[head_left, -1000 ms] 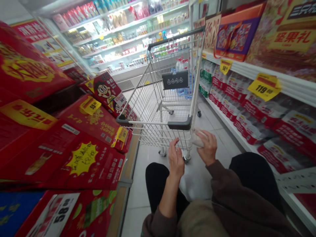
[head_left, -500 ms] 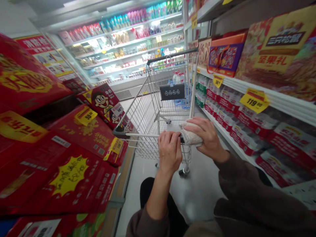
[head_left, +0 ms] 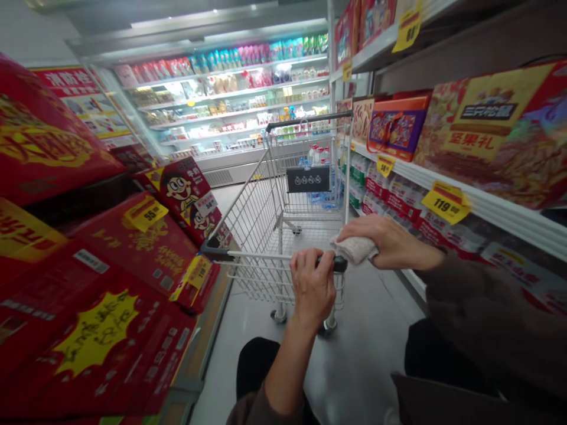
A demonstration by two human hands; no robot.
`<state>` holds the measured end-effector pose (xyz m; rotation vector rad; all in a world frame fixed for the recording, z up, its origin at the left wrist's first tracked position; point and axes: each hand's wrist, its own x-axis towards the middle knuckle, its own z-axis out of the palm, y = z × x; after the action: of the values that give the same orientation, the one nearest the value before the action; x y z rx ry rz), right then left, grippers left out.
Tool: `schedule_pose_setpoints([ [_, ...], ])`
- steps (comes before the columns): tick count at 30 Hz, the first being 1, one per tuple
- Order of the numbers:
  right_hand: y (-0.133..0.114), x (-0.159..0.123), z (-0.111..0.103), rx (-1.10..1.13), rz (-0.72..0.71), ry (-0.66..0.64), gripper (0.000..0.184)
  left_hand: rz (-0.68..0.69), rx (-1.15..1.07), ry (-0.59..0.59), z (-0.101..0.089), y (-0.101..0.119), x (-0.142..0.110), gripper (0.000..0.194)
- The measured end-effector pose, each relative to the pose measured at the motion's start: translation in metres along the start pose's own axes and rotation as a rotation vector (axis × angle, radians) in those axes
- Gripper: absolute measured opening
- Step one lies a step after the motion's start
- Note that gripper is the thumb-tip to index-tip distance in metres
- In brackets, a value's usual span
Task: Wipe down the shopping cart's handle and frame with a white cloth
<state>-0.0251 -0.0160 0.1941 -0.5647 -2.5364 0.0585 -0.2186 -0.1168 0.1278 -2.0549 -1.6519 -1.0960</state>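
A wire shopping cart (head_left: 274, 206) stands in the aisle right in front of me. My left hand (head_left: 312, 283) is closed around the cart's near rim bar, close to its dark right corner. My right hand (head_left: 387, 241) holds a pale folded cloth (head_left: 354, 249) pressed against that right corner of the rim. The cart basket looks empty. Its far handle and a dark sign plate (head_left: 308, 179) face away from me.
Stacked red gift boxes (head_left: 146, 236) with yellow price tags crowd the left side. Shelves (head_left: 465, 200) of packaged goods run along the right. A lit refrigerated case (head_left: 230, 100) closes the far end of the aisle. Grey floor tiles (head_left: 358, 354) lie under the cart and my dark trouser legs.
Both hands rose from below the cart's rim up to it. The left hand took hold of the rim bar, and the right hand brought the cloth onto the right corner. The view tilted upward.
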Motion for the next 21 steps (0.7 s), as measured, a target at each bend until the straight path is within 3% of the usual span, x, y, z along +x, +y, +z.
schedule_pose_setpoints([
  [4,-0.001,-0.014,-0.012,0.035,-0.040,-0.033,0.063,0.096,0.042,-0.053,-0.007,-0.022,0.002,0.022],
  [8,0.022,-0.015,-0.021,-0.163,0.064,-0.015,0.062,0.127,0.185,-0.081,-0.024,-0.056,0.009,0.029],
  [10,0.020,-0.013,-0.020,-0.188,0.097,0.036,0.064,0.114,0.242,-0.096,-0.029,-0.064,0.011,0.032],
  [12,0.006,-0.011,-0.016,-0.093,0.081,0.144,0.066,0.108,0.273,-0.097,-0.029,-0.063,0.013,0.034],
  [14,-0.012,-0.009,-0.010,-0.013,0.032,0.169,0.067,0.110,0.288,-0.090,-0.026,-0.058,0.014,0.034],
  [18,-0.032,-0.012,-0.007,-0.105,-0.015,-0.052,0.070,0.117,0.280,-0.074,-0.019,-0.047,0.015,0.033],
  [21,-0.031,-0.014,-0.014,-0.182,-0.002,-0.115,0.077,0.118,0.252,-0.056,-0.014,-0.041,0.015,0.032],
])
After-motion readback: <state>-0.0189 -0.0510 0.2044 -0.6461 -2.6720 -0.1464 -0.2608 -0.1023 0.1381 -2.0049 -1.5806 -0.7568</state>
